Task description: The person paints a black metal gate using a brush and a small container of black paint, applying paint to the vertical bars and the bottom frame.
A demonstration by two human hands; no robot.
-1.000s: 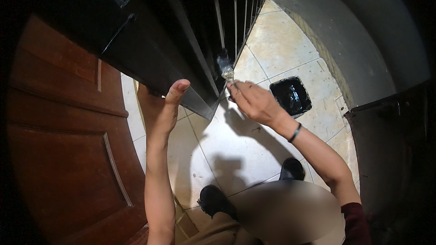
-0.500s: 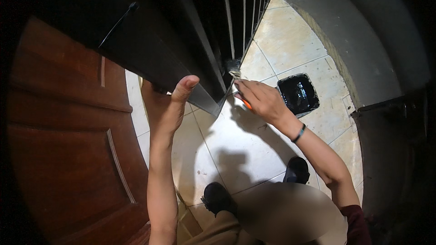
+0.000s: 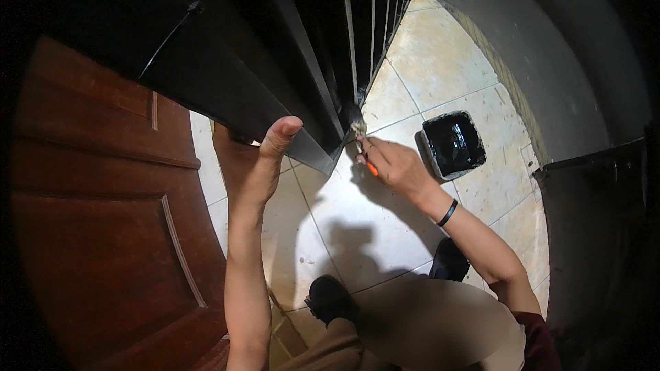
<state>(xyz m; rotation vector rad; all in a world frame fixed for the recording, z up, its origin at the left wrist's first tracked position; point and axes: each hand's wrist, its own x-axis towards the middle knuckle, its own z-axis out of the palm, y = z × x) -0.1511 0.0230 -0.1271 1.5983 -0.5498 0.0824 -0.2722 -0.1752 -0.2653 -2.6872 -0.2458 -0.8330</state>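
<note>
A black metal gate [image 3: 227, 75] with vertical bars fills the upper middle. My left hand [image 3: 247, 165] grips its left edge, thumb up on the near side and fingers hidden behind the frame. Between the fingers and thumb of my right hand [image 3: 397, 168] is a paintbrush [image 3: 359, 139], closed around its handle with an orange end showing. The brush's pale bristles meet the dark lower part of the gate's bars near the bottom corner. Just right of that hand, a square container [image 3: 454, 143] of glossy black paint sits on the floor.
A brown wooden door [image 3: 103, 213] stands at the left. Pale floor tiles [image 3: 440, 34] with dark specks lie beneath. Along the right runs a grey curved wall [image 3: 550, 62], with a dark panel [image 3: 598, 233] below it. My dark shoes [image 3: 332, 299] are near the bottom.
My right hand and the brush have moved slightly down along the gate's bars, showing more of the brush. My left hand keeps its place on the gate.
</note>
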